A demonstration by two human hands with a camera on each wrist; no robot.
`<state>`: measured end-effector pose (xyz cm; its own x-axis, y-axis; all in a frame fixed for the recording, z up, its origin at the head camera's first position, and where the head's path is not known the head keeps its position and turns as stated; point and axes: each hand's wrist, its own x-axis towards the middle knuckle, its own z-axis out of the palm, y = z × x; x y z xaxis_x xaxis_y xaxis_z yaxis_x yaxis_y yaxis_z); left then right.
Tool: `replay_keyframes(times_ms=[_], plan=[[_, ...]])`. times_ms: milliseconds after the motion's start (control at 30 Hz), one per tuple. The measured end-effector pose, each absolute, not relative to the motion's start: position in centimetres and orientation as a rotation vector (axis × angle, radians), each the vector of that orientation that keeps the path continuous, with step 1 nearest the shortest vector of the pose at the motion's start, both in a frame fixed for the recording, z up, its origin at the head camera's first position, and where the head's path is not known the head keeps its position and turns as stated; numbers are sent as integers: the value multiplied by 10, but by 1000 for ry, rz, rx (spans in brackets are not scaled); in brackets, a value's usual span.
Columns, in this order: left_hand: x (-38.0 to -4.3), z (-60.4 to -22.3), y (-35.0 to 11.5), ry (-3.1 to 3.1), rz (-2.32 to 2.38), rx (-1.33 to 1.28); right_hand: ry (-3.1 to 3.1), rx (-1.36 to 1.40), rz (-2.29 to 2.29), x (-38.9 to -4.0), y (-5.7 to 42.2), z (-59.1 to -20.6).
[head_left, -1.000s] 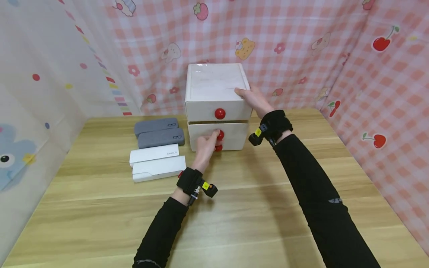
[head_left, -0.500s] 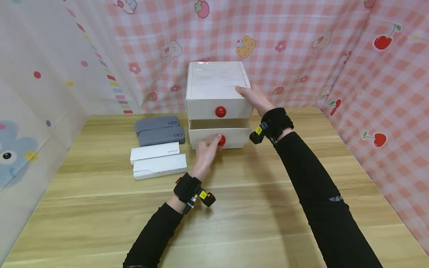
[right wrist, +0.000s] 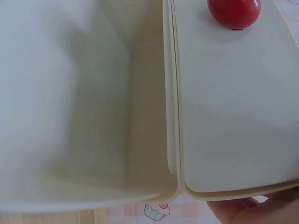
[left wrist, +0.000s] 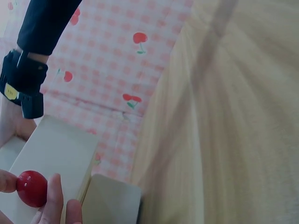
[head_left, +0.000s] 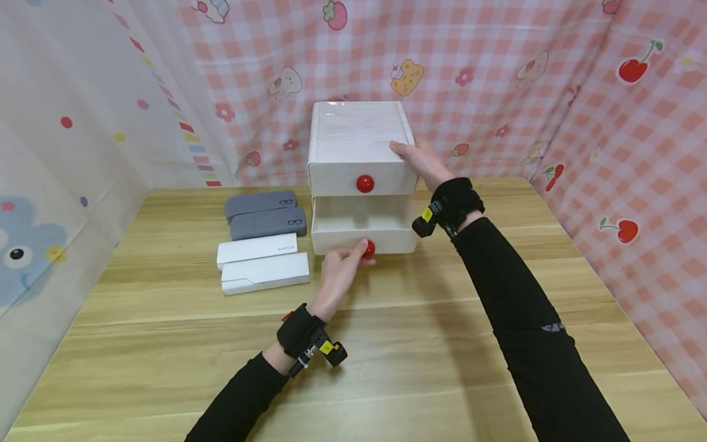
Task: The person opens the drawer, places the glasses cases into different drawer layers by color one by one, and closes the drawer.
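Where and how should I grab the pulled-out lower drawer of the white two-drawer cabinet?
Probably best by its glossy round red knob, coming from the front. The knob juts out from the flat, rectangular face of the white lower drawer, so thumb and fingers can pinch it from opposite sides, as the bare left hand does now.

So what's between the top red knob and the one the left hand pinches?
In the head view, the open drawer shows its inside between the top knob and the pinched knob.
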<state>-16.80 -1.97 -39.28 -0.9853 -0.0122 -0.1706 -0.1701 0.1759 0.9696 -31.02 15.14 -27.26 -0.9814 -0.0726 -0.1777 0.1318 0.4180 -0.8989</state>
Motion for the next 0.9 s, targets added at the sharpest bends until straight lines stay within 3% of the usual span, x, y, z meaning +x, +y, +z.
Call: replay_keyframes(times_ms=[467,900], plan=[[-154,-393,-29,2496,1683,22,2469,78,-1594,-311,153,-275],[-150,-404,-111,2982,770,918,2481,117,-1585,-311,151,-274]])
